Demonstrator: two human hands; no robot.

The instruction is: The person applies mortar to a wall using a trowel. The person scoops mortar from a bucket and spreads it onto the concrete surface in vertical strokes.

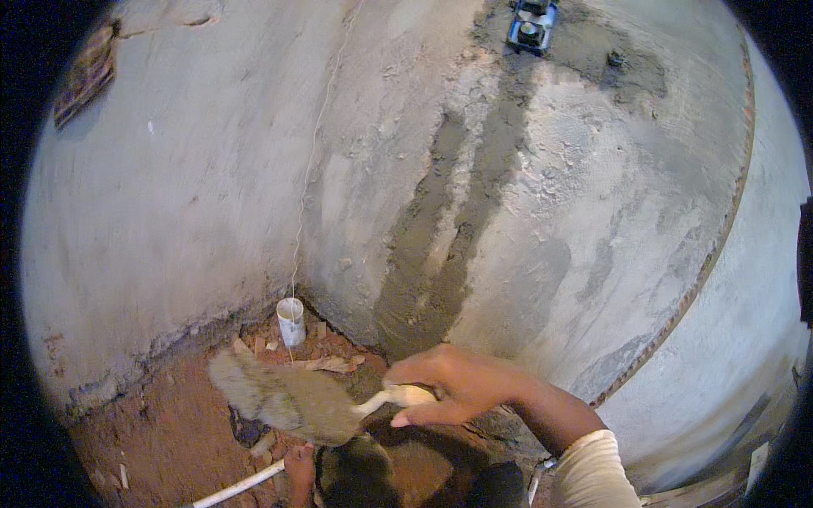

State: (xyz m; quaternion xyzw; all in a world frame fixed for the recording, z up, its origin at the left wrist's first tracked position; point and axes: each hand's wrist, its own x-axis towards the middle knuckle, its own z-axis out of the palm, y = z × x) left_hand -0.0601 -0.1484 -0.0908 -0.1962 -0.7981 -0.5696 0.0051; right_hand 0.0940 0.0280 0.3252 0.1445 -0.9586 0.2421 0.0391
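Note:
My right hand [453,385] is closed around the pale handle [411,395] of a trowel, low in front of the wall corner. Wet grey mortar covers the trowel's broad blade [296,398], which points left. Below the blade, my left hand [298,466] has its fingers curled. A thin white pipe [237,485] meets that hand, but whether the hand grips it is hidden. Beside the left hand is a dark rounded shape [351,474], too dim to name. Two damp mortar bands [487,169] run down the right wall [576,186].
A short upright white pipe [290,322] stands in the corner, with a pale string [309,169] hanging down to it. Broken pieces lie on the reddish dirt floor [152,432]. A blue box-like fitting [532,30] is high on the wall. Brown edging [720,245] curves down the right.

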